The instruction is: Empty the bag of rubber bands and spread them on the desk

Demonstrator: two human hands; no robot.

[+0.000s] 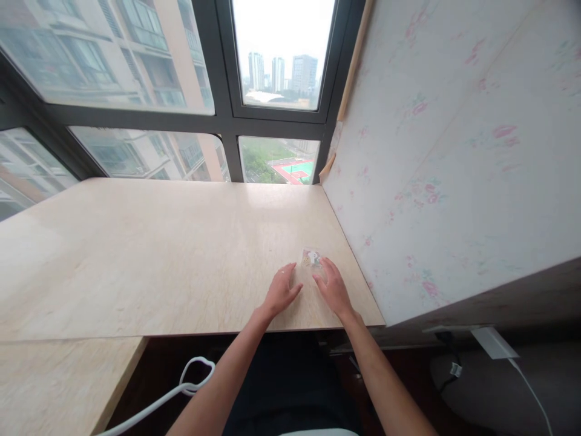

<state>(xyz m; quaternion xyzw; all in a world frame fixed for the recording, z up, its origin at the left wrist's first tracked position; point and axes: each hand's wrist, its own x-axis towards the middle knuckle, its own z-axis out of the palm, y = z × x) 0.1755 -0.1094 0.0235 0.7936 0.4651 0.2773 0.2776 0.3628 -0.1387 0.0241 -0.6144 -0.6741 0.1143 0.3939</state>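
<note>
Clear printed packet (311,258), one, on ledge (158,254). Left hand (280,292): fingers parted, holding nothing. Right hand (334,289): likewise, at packet's edge, contact unclear.

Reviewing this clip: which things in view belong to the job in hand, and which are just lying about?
Likely part of the job:
- small clear printed packet, at the right fingertips; contact unclear
- left hand and right hand
- pale countertop beneath them

Apparently just about:
- looped white cord, lower left
- white block, lower right
</note>
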